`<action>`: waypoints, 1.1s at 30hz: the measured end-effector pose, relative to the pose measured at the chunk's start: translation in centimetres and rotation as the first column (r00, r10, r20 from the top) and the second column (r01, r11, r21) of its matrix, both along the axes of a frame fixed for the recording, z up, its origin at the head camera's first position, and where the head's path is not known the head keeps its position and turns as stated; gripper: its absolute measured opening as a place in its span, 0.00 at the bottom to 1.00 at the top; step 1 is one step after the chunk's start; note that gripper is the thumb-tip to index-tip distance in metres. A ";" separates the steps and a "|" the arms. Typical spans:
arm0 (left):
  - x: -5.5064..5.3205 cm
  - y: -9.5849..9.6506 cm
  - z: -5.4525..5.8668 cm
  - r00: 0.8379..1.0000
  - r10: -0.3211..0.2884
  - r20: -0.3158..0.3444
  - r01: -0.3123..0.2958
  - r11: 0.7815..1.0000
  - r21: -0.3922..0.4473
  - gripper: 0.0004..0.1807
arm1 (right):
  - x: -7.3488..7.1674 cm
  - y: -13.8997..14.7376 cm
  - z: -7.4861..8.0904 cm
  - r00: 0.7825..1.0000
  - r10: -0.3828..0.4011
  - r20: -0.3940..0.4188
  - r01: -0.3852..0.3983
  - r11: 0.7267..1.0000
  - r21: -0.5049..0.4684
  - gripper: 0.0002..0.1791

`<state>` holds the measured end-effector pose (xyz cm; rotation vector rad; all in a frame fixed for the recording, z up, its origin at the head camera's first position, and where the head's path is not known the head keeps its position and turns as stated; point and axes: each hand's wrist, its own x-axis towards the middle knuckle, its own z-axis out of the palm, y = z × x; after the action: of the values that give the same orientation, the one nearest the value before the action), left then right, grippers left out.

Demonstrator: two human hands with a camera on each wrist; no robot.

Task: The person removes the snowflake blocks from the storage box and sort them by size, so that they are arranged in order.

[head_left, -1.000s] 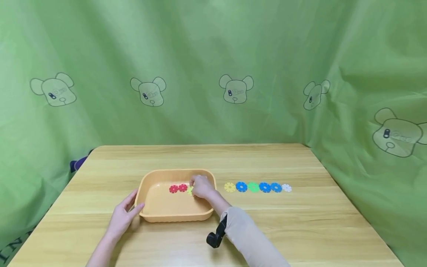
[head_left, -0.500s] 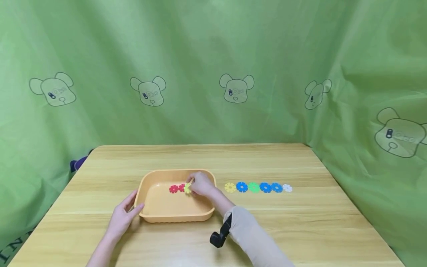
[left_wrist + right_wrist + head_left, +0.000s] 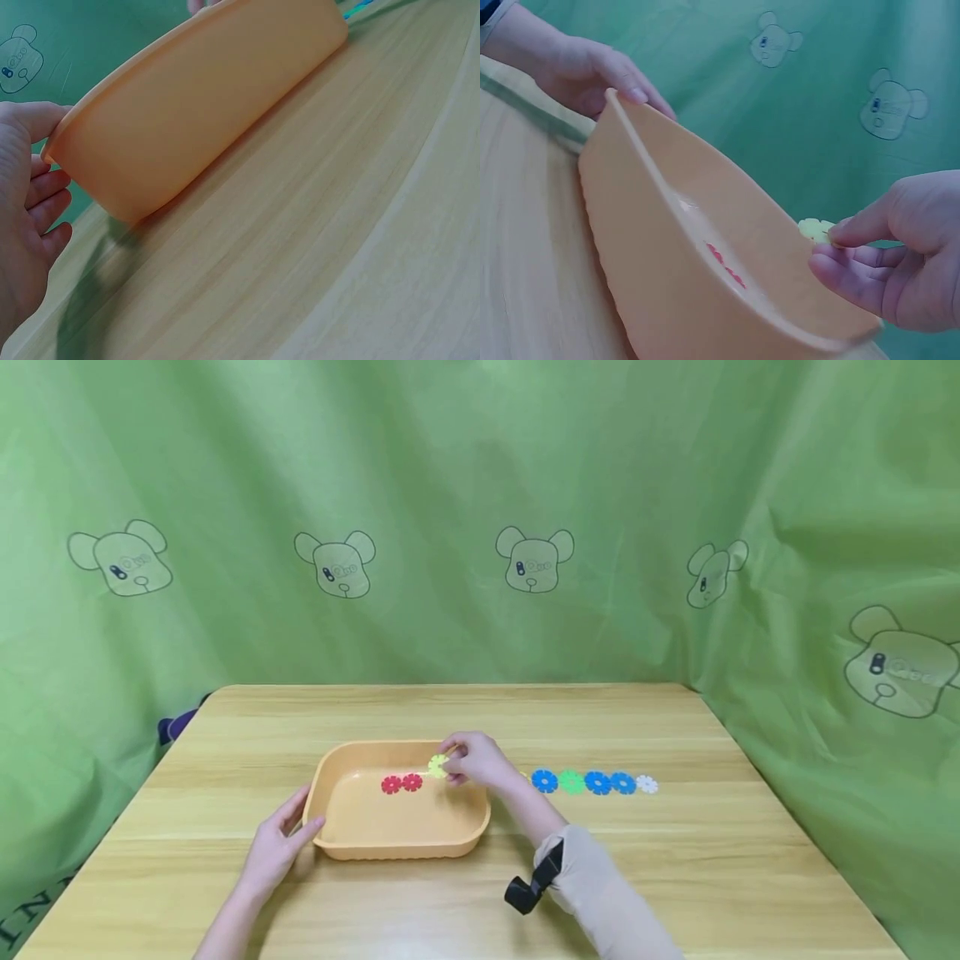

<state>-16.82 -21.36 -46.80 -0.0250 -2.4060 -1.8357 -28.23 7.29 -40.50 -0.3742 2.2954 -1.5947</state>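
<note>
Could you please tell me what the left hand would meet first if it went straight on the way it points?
Probably the light-orange rounded plastic-looking tray: the left hand holds its left end, thumb on the rim.

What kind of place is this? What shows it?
Probably a makeshift recording booth: printed green fabric backdrop hanging behind and beside a light wood-grain table, plus a black device worn at the cuff of the beige right sleeve.
</note>
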 end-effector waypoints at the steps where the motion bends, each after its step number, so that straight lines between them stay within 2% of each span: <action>1: 0.0 0.0 0.0 1.000 -0.001 0.002 0.001 1.000 0.001 0.36 | 0.0 0.4 0.0 1.000 -0.005 0.010 0.006 1.000 -0.013 0.14; 9: 0.0 0.0 0.1 1.000 0.002 0.013 -0.002 1.000 0.016 0.36 | -0.1 4.6 0.1 0.999 -0.010 0.035 0.015 0.992 -0.123 0.17; 15: 0.1 0.2 0.1 1.000 0.003 0.006 -0.004 1.000 0.014 0.35 | -0.1 8.6 -0.5 0.997 -0.057 0.046 0.063 0.989 -0.135 0.19; 23: 0.1 0.0 0.1 1.000 -0.003 0.011 0.003 0.999 0.041 0.36 | 0.0 14.5 -1.7 0.980 -0.114 0.162 0.150 0.960 -0.236 0.21; 27: 0.1 0.0 0.2 1.000 -0.003 0.024 0.003 1.000 0.030 0.36 | 0.3 17.1 -2.2 0.973 -0.156 0.172 0.194 0.953 -0.231 0.22; 33: 0.1 0.0 0.2 1.000 -0.006 0.021 0.005 1.000 0.025 0.36 | 0.9 21.0 -3.3 0.967 -0.210 0.142 0.234 0.954 -0.189 0.22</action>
<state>-16.75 -21.35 -46.65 -0.0102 -2.3986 -1.8773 -27.34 28.28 -43.79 -0.0631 2.1510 -1.9152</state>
